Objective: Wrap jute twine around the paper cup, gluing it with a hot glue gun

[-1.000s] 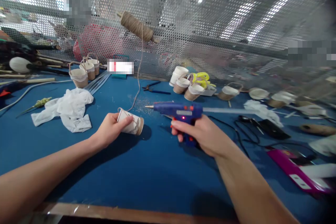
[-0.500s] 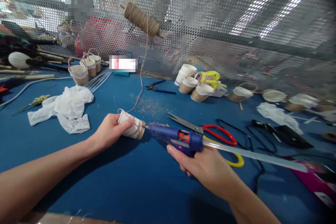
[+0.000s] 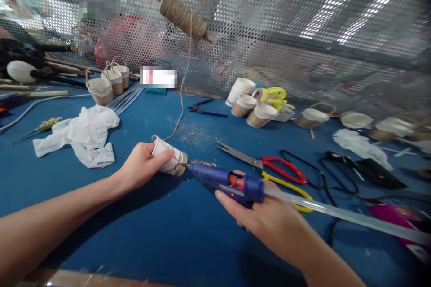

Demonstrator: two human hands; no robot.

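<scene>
My left hand (image 3: 148,161) is closed round a small white paper cup (image 3: 168,163) with a brown band at its base, tipped on its side. Brown twine (image 3: 181,98) runs from the cup up to a spool (image 3: 183,15) on the mesh. In my right hand (image 3: 262,213) is a blue hot glue gun (image 3: 225,179) with a lit red light. Its nozzle points left and meets or nearly meets the cup's brown base; a long clear glue stick (image 3: 336,210) sticks out of its back. Scissors (image 3: 262,163) with red and yellow handles lie open just beyond the gun.
Blue-handled pliers (image 3: 208,111) lie at the back. Cups with twine handles (image 3: 101,92) stand back left, with more cups (image 3: 262,114) at the right. A crumpled white cloth (image 3: 81,136) lies left. Black cable (image 3: 319,179) loops at the right, near a magenta item (image 3: 393,219).
The glue gun stays at the cup's base, turned only slightly. The whole view has shifted a little; both hands keep their holds.
</scene>
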